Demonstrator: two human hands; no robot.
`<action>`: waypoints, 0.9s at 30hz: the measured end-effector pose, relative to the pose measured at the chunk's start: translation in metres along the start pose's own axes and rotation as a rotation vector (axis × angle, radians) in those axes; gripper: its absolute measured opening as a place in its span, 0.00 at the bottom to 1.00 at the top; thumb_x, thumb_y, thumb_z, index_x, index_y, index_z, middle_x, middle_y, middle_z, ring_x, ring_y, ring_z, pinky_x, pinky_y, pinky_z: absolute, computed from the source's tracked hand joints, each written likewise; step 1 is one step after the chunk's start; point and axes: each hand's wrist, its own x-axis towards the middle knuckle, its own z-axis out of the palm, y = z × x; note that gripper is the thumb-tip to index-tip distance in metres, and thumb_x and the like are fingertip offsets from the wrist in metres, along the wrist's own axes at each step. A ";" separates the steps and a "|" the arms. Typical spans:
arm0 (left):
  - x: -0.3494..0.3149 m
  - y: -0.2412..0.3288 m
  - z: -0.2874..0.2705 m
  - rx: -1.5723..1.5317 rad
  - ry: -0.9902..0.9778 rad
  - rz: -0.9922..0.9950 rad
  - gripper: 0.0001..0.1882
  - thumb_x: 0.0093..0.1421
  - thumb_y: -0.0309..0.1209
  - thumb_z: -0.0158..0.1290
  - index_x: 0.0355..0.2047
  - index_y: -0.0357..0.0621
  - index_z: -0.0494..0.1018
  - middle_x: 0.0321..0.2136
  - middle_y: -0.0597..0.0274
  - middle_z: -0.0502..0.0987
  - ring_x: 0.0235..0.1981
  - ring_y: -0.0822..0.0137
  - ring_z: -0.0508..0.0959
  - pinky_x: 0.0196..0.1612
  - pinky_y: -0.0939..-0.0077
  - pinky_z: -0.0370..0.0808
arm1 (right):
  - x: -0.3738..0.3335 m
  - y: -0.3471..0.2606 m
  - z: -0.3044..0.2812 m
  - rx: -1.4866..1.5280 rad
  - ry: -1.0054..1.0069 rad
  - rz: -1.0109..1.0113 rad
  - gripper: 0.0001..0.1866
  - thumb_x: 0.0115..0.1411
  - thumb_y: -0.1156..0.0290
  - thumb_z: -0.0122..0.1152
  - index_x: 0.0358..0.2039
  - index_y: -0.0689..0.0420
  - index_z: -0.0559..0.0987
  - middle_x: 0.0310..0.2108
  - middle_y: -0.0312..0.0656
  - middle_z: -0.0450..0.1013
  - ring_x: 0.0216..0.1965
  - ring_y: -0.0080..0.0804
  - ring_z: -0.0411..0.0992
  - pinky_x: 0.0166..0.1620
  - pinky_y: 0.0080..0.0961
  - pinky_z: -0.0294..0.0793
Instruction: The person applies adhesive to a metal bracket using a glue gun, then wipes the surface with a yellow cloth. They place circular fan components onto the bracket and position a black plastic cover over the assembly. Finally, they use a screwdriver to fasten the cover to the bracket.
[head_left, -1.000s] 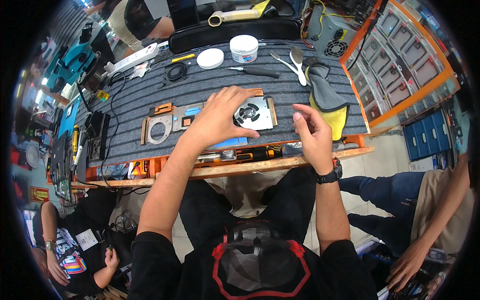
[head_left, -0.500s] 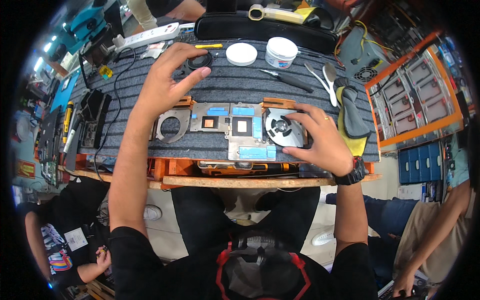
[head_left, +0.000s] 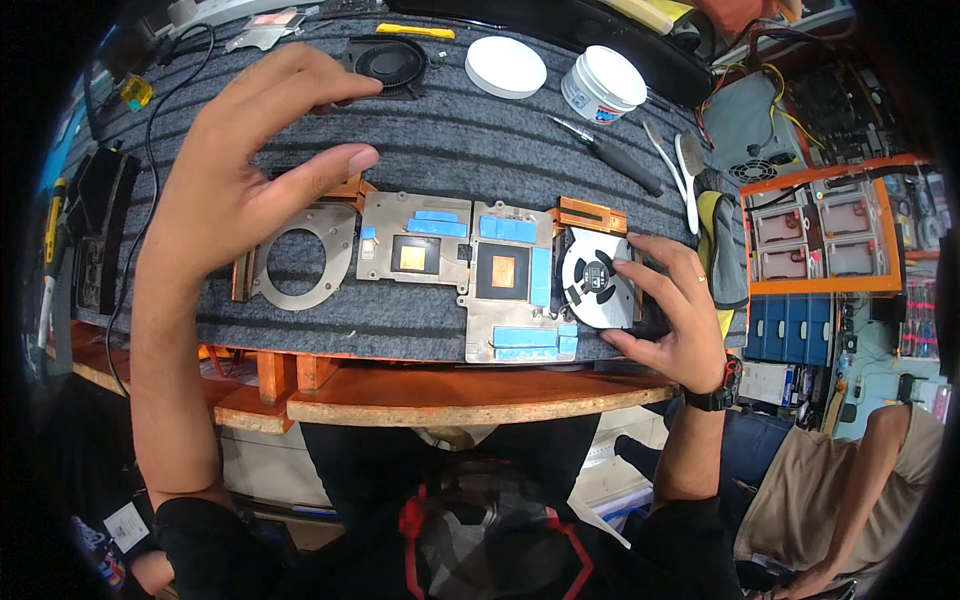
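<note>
A metal laptop heatsink plate (head_left: 450,272) with copper squares and blue pads lies on the grey striped mat. At its right end sits a silver-white cooling fan (head_left: 590,280) with a dark hub. My right hand (head_left: 680,310) grips this fan by its right side, thumb at the lower edge and fingers on top. My left hand (head_left: 240,160) hovers with thumb and fingers apart above the heatsink's left end, where a round-holed bracket (head_left: 335,265) shows. A black blower fan (head_left: 392,63) lies beyond, close to my left fingertips; contact cannot be made out.
At the back are a white lid (head_left: 506,67), an open white tub (head_left: 604,84) and a yellow tool (head_left: 415,31). A dark-handled tool (head_left: 625,165), brushes (head_left: 689,170) and a grey-yellow glove (head_left: 732,270) lie right. A black cable (head_left: 150,215) runs left; another person stands right.
The view has shifted closer to the mat. My left hand remains spread near the black fan. My right fingers have stayed at the white fan, with little visible movement.
</note>
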 end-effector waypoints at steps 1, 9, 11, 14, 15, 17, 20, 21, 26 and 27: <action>0.000 -0.001 -0.001 -0.003 0.001 0.009 0.22 0.55 0.29 0.66 0.51 0.39 0.80 0.45 0.54 0.80 0.49 0.59 0.80 0.53 0.69 0.75 | 0.000 0.001 0.001 0.006 0.006 -0.008 0.36 0.41 0.63 0.81 0.54 0.52 0.80 0.59 0.48 0.72 0.58 0.51 0.70 0.60 0.45 0.69; 0.000 -0.003 -0.003 -0.016 -0.012 0.015 0.23 0.55 0.26 0.66 0.52 0.39 0.80 0.45 0.54 0.79 0.48 0.60 0.79 0.52 0.69 0.75 | 0.001 0.006 0.008 0.030 0.080 -0.033 0.35 0.40 0.63 0.81 0.52 0.54 0.81 0.58 0.49 0.73 0.56 0.51 0.71 0.58 0.45 0.69; -0.001 -0.005 -0.001 -0.015 -0.018 0.017 0.23 0.55 0.26 0.66 0.52 0.40 0.80 0.45 0.55 0.79 0.48 0.60 0.79 0.52 0.69 0.75 | 0.000 0.007 0.010 0.035 0.082 -0.029 0.35 0.40 0.63 0.81 0.52 0.54 0.81 0.57 0.49 0.73 0.56 0.52 0.70 0.58 0.45 0.69; -0.001 -0.006 0.001 -0.006 -0.024 0.026 0.23 0.55 0.27 0.66 0.52 0.41 0.80 0.44 0.55 0.79 0.48 0.61 0.79 0.51 0.69 0.75 | -0.001 0.009 0.011 0.054 0.094 -0.024 0.36 0.40 0.63 0.82 0.52 0.54 0.80 0.57 0.50 0.73 0.56 0.52 0.70 0.58 0.45 0.69; 0.000 -0.006 0.001 -0.002 -0.026 0.030 0.23 0.55 0.27 0.66 0.52 0.41 0.80 0.44 0.55 0.79 0.48 0.61 0.79 0.51 0.69 0.75 | -0.002 0.010 0.012 0.071 0.102 -0.022 0.37 0.39 0.63 0.82 0.52 0.55 0.80 0.56 0.50 0.73 0.56 0.52 0.70 0.58 0.45 0.68; 0.000 -0.005 0.000 0.006 -0.024 0.022 0.22 0.56 0.28 0.66 0.52 0.41 0.80 0.44 0.55 0.79 0.48 0.61 0.79 0.50 0.68 0.75 | -0.001 0.011 0.013 0.092 0.109 -0.018 0.38 0.38 0.63 0.82 0.53 0.55 0.79 0.56 0.51 0.73 0.55 0.52 0.70 0.58 0.45 0.68; -0.003 -0.008 -0.005 0.034 0.010 0.027 0.21 0.58 0.30 0.66 0.52 0.41 0.80 0.44 0.56 0.79 0.47 0.62 0.79 0.49 0.70 0.75 | 0.006 0.012 0.014 0.097 0.111 -0.044 0.38 0.38 0.62 0.82 0.53 0.55 0.78 0.55 0.51 0.73 0.54 0.52 0.71 0.58 0.46 0.68; -0.003 -0.010 -0.006 0.048 0.025 0.030 0.20 0.58 0.31 0.66 0.52 0.41 0.80 0.43 0.56 0.79 0.46 0.62 0.79 0.49 0.70 0.75 | 0.004 0.014 0.012 0.101 0.126 -0.038 0.39 0.38 0.61 0.82 0.52 0.55 0.78 0.55 0.51 0.73 0.54 0.52 0.71 0.58 0.45 0.68; 0.001 -0.013 -0.012 0.085 0.124 0.044 0.18 0.60 0.34 0.66 0.49 0.41 0.82 0.41 0.59 0.81 0.42 0.64 0.80 0.47 0.73 0.75 | -0.002 0.017 0.014 0.149 0.186 -0.035 0.39 0.38 0.58 0.81 0.52 0.57 0.77 0.55 0.53 0.72 0.55 0.50 0.70 0.59 0.45 0.68; -0.001 -0.014 -0.014 0.051 0.152 0.043 0.17 0.61 0.35 0.66 0.48 0.41 0.82 0.40 0.59 0.81 0.42 0.65 0.81 0.46 0.73 0.75 | -0.003 0.019 0.015 0.184 0.200 -0.018 0.39 0.38 0.56 0.80 0.52 0.57 0.77 0.55 0.53 0.71 0.56 0.50 0.69 0.59 0.44 0.68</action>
